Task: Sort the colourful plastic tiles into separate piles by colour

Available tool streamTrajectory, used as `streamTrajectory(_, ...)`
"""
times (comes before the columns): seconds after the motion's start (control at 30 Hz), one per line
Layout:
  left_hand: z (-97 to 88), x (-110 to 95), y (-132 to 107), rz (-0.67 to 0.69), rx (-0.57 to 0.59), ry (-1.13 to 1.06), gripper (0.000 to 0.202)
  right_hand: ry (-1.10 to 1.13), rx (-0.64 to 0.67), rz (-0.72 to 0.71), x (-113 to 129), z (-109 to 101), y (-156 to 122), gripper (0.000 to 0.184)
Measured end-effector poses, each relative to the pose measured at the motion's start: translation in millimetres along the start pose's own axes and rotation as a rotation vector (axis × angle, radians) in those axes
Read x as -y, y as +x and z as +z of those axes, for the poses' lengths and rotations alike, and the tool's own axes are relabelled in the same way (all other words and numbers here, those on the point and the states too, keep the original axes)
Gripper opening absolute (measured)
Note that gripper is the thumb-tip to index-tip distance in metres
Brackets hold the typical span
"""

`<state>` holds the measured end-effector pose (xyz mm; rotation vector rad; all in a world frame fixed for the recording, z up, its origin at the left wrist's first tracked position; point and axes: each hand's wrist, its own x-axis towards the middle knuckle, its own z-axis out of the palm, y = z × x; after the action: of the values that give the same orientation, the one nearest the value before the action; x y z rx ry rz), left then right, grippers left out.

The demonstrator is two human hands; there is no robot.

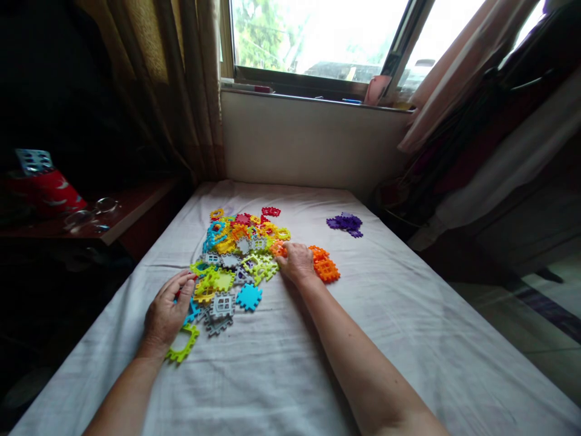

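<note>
Bright window (pixel 318 36), brown curtain (pixel 197 91)
Eyeglasses (pixel 94 212) lie beside a red container (pixel 52 195) on a side table (pixel 138 203); a pink cup (pixel 376 91) stands on the sill (pixel 308 99).

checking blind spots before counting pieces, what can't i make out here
All in the head view:
Red piece: left hand mostly covers it.
Right hand: its own back hides the grip.
Mixed pile: lower pieces lie under upper ones.
Purple pieces: overlapping, too small to count.
Outside the window: washed out by glare.
</note>
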<state>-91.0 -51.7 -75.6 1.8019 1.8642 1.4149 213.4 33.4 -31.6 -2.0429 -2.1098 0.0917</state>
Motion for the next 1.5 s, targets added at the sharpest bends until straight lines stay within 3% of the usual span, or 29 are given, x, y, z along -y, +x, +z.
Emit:
streamTrajectory(0.1,0.4,0.6,-0.3,0.006,-0.005,0.006,0.047,-0.005,-0.048,0.0,-9.9,-10.8,-11.7,0.036)
streamTrajectory(0.2,0.5,0.0,-0.5,0.014,-0.002,0.023,0.046,-0.017,-0.087,0.104,-32.2,-28.1,-21.5,0.037)
streamTrajectory(0.4,0.7,0.6,0.1,0.027,-0.002,0.039,0.046,-0.05,-0.029,0.275,-73.8,-43.7,-37.1,0.038)
streamTrajectory(0.5,0.9,2.0,0.1,0.031,-0.007,0.031,0.045,-0.04,-0.061,0.225,-67.2,-39.2,-35.4,0.038)
streamTrajectory(0.7,-0.8,0.3,0.1,0.017,0.001,0.016,0.047,-0.052,0.006,-0.11,-16.1,-21.9,0.8,0.035)
streamTrajectory(0.83,-1.3,-0.8,0.7,0.005,0.018,0.015,0.047,-0.108,0.089,-0.115,2.2,-15.3,15.6,0.03)
streamTrajectory(1.13,0.5,-2.0,0.2,0.012,-0.009,0.019,0.045,-0.096,0.128,-0.167,-7.2,-13.7,-1.5,0.028)
streamTrajectory(1.33,0.8,-1.5,0.6,0.014,-0.006,0.011,0.045,-0.198,0.128,-0.084,-8.0,-45.3,-8.7,0.029)
streamTrajectory(1.5,2.0,0.0,0.8,0.021,-0.01,0.012,0.046,-0.232,0.098,-0.089,-26.3,-65.5,-11.9,0.031)
